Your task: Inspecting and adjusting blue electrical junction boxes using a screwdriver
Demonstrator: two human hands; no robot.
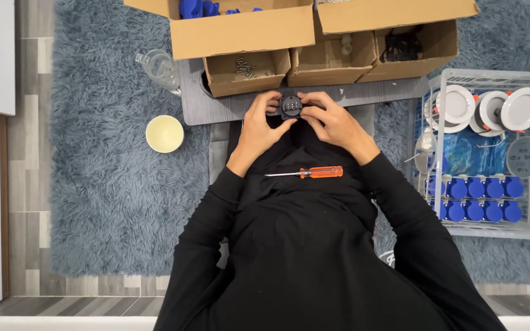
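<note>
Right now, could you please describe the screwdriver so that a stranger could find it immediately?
Start at the person in black clothing seated on the grey shaggy rug. On the lap, just below the two hands, lies the screwdriver, pointing left. Its translucent orange handle and thin metal shaft make it the only tool there, and no hand touches it.

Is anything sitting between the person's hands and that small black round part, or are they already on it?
Nothing visible is in the way. The left hand and the right hand both already grip the black part from either side, fingers touching it. The screwdriver lies apart on the lap, nearer the body.
</note>
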